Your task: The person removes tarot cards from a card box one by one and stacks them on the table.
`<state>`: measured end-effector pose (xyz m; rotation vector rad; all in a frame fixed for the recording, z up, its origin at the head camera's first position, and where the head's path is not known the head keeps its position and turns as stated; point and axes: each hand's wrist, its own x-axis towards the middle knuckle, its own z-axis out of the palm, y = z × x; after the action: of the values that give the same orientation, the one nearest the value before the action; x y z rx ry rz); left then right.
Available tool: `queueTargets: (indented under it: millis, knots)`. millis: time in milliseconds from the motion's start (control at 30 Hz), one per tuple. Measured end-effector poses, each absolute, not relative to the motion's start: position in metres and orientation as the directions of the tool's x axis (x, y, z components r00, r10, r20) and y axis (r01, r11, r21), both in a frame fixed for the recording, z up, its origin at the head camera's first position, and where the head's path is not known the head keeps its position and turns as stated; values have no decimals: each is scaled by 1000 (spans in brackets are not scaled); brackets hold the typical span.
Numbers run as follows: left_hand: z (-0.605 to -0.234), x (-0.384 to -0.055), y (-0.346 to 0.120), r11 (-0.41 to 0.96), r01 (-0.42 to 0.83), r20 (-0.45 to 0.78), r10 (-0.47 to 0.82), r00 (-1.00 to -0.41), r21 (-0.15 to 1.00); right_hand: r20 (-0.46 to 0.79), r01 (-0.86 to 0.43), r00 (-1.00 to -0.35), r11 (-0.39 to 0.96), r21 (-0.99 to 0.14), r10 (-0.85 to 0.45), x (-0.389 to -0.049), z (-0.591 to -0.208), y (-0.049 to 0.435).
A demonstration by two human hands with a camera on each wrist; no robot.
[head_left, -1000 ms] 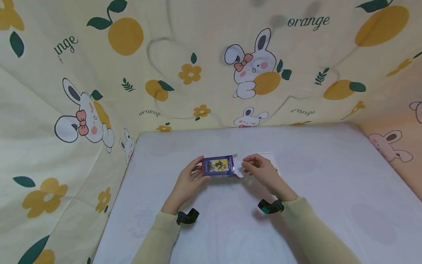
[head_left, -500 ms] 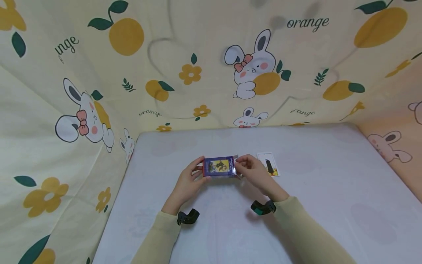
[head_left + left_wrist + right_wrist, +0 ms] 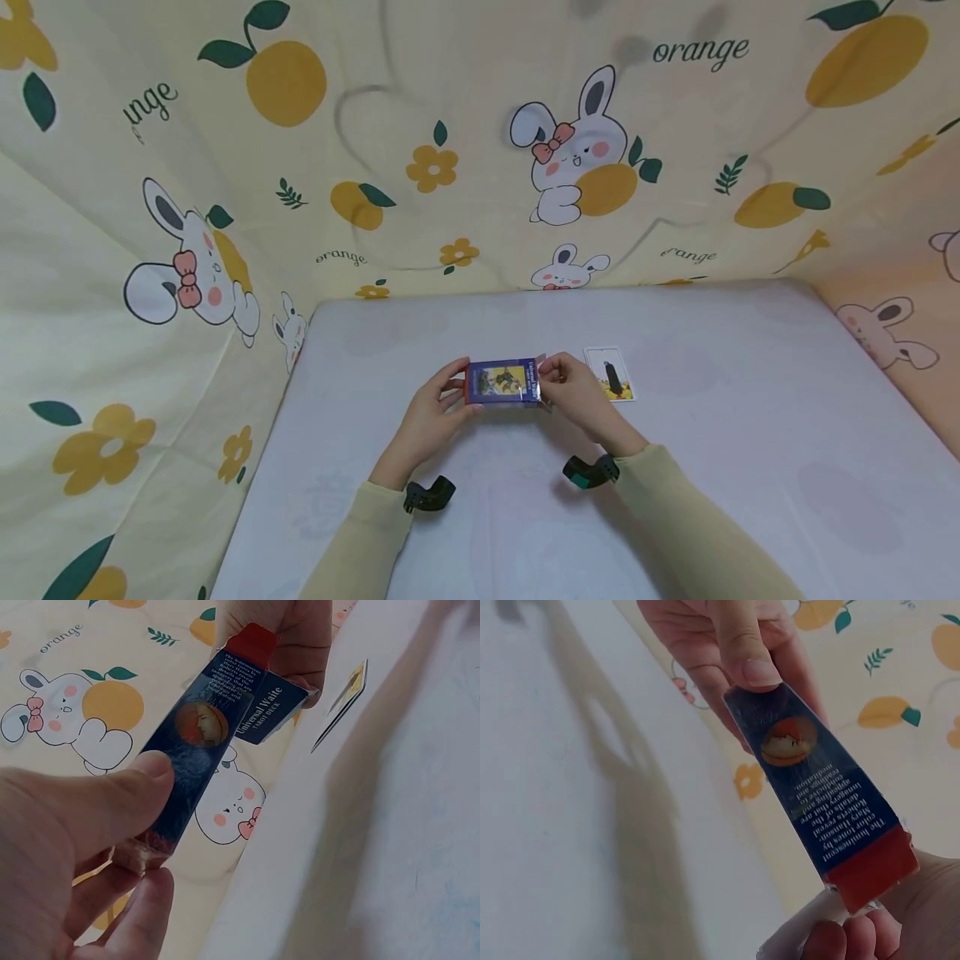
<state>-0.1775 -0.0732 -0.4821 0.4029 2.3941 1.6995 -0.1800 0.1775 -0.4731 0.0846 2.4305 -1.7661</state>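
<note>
In the head view a small blue tarot deck box (image 3: 504,382) is held above the table, picture side up. My left hand (image 3: 429,417) grips its left end; the left wrist view shows the thumb (image 3: 146,776) on the narrow side of the box. At the right end the box is open, with a lid flap (image 3: 268,711) lettered "Universal Waite Tarot Deck" and a red side flap (image 3: 252,646) sticking out. My right hand (image 3: 585,402) pinches the lid flap, its fingers curled in the right wrist view. The inside of the box is hidden.
One tarot card (image 3: 611,375), white-bordered with a dark figure, lies on the table just right of my right hand. A white cloth covers the table (image 3: 720,467). Curtains (image 3: 465,125) printed with rabbits and oranges rise behind and on both sides.
My right hand has moved left, from just off the box's open end onto the flap there. The white flap inside is now covered, and the card has come into full view.
</note>
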Motion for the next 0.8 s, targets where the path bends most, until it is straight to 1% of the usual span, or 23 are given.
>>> queueTargets:
  millis: [200,500,667,800]
  knots:
    - [-482,-176,-71,321,101,-6,315,-949,942,-184,161,-982,297,-941,-49,-180,-473,176]
    - [-482,-176,-70,338,111,-3,319,-948,935,-264,237,-962,271,-933,-68,-181,-474,180]
    - [-482,-175,-70,326,102,-8,321,-947,940,-275,247,-957,238,-939,-92,-181,-473,183]
    - [-483,-176,-70,321,104,-6,324,-946,941,-269,240,-958,237,-941,-98,-180,-472,185]
